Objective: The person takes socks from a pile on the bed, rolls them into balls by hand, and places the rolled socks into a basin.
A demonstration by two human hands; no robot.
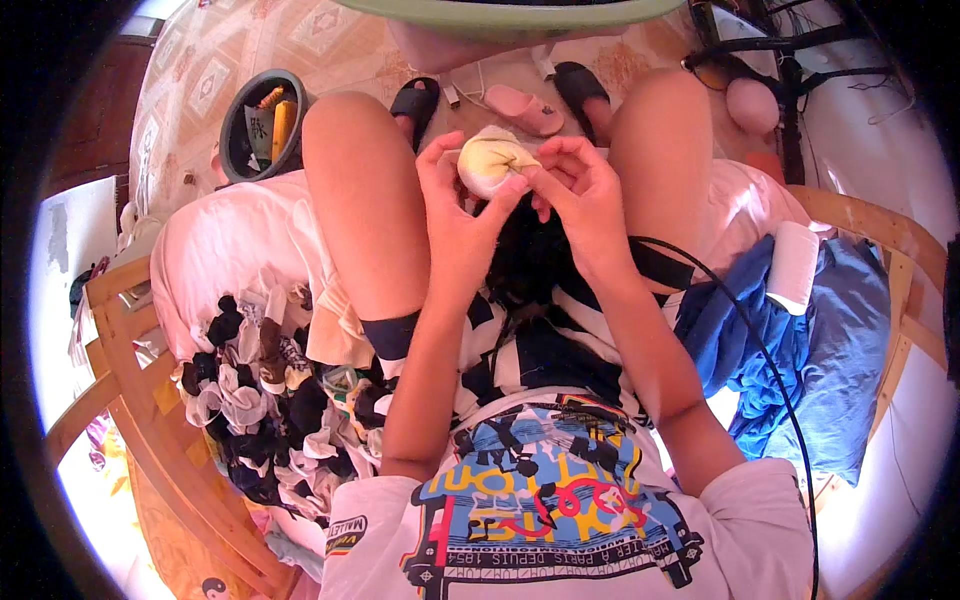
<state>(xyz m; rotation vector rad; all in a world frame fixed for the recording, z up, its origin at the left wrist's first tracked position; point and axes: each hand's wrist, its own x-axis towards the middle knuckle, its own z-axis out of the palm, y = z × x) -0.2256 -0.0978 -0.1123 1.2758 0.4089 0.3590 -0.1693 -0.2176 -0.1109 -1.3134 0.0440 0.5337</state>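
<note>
A pale yellow and white sock [490, 163], bunched into a round ball, is held up between my two hands above my lap. My left hand [462, 200] cups it from the left, with the thumb against its lower edge. On the other side, my right hand [578, 188] pinches the gathered fold with thumb and fingers. Beside my left thigh lies a heap of socks [240, 400], mostly black, white and grey, tangled together. Some dark cloth on my lap is partly hidden behind my forearms.
A dark bin [236, 150] with wrappers stands on the floor at the left. To the right are blue cloth [840, 370] and a white roll [794, 268]. A black cable [765, 350] runs past my right arm. Wooden armrests [130, 390] flank the seat; a pink slipper [523, 110] lies ahead.
</note>
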